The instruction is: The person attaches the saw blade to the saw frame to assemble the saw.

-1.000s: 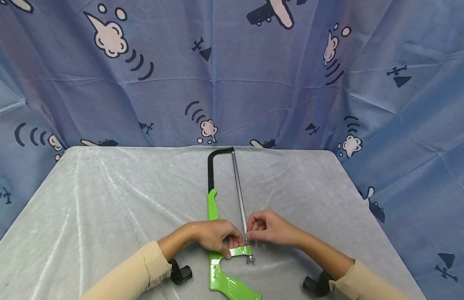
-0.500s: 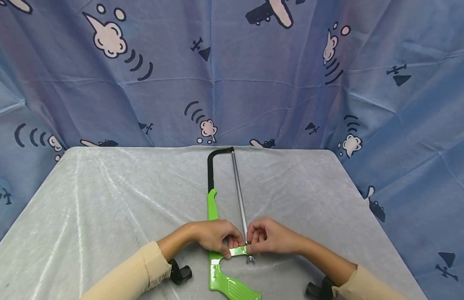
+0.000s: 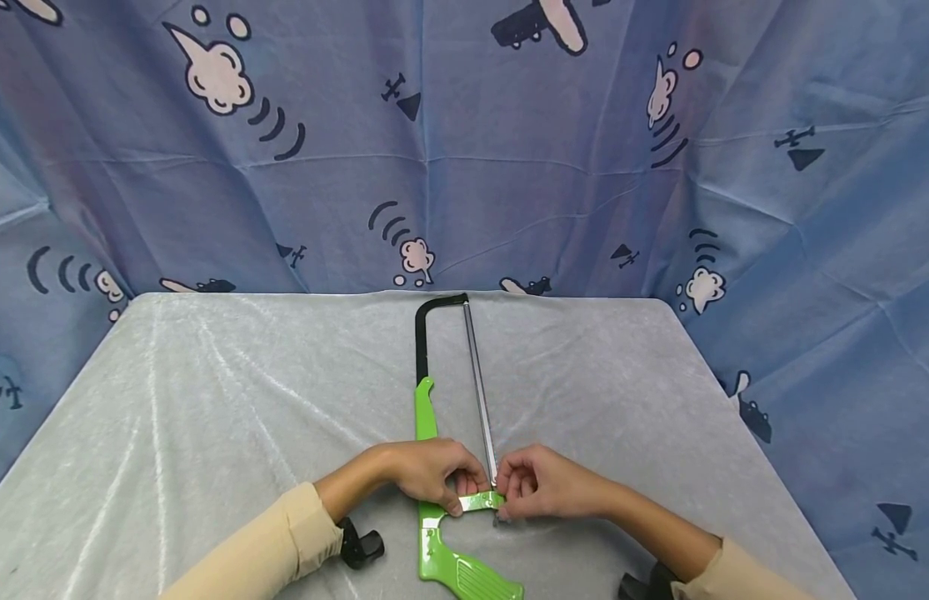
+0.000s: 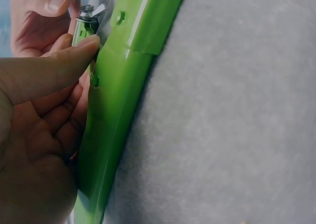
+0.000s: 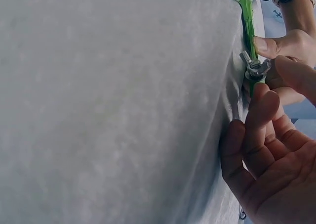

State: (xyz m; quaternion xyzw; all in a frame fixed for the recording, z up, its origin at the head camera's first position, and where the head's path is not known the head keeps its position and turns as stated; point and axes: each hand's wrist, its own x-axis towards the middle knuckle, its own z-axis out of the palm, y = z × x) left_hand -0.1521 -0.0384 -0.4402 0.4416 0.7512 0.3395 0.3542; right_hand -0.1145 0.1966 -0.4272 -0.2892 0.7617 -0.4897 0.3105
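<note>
A hacksaw with a green handle (image 3: 464, 575), a black bowed frame (image 3: 422, 342) and a slim metal blade (image 3: 476, 367) lies on the cloth. My left hand (image 3: 434, 471) pinches its short green arm (image 3: 475, 502) between thumb and fingers. At the end of that arm sits a metal wing nut (image 5: 256, 68), mostly covered in the head view. Right beside it is my right hand (image 3: 550, 485), thumb and index finger apart and bent around the nut's sides. The thumb tip seems to meet one wing; a firm grip is not visible.
Pale grey velvety cloth (image 3: 232, 400) covers the table, with creases on the left. Behind it hangs a blue patterned curtain (image 3: 464, 167). Black wrist mounts (image 3: 362, 546) sit below the sleeves.
My right hand has slid toward me, from the blade's near end down to the wing nut. The left hand and the hacksaw have stayed in place.
</note>
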